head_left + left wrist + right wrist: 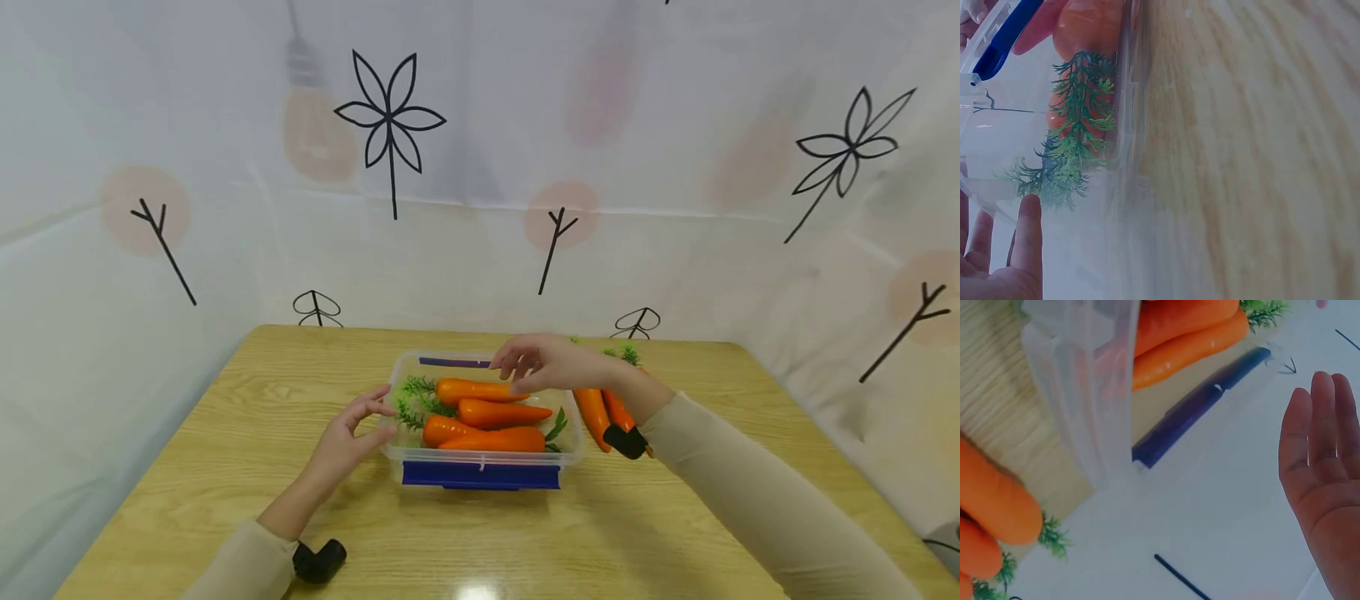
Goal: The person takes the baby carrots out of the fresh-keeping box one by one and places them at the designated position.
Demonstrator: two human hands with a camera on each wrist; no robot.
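Several orange carrots [504, 413] with green leafy tops lie in a clear plastic container [573, 433] that has blue clips [480, 475]. My left hand [347, 440] is at the container's left side, its fingers spread near the rim; whether they touch it I cannot tell. In the left wrist view its fingers [1027, 244] are extended beside the green leaves [1079, 119]. Above the container's back right part hovers my right hand [562, 364], holding nothing. The right wrist view shows that hand's fingers [1322, 425] nearly straight, apart from the container wall [1104, 394].
More carrots [592, 414] lie on the wooden table [300, 392] just right of the container, partly hidden by my right wrist. Behind the table hangs a white cloth [465, 275] printed with flowers and twigs. A black device [318, 562] is strapped at each wrist.
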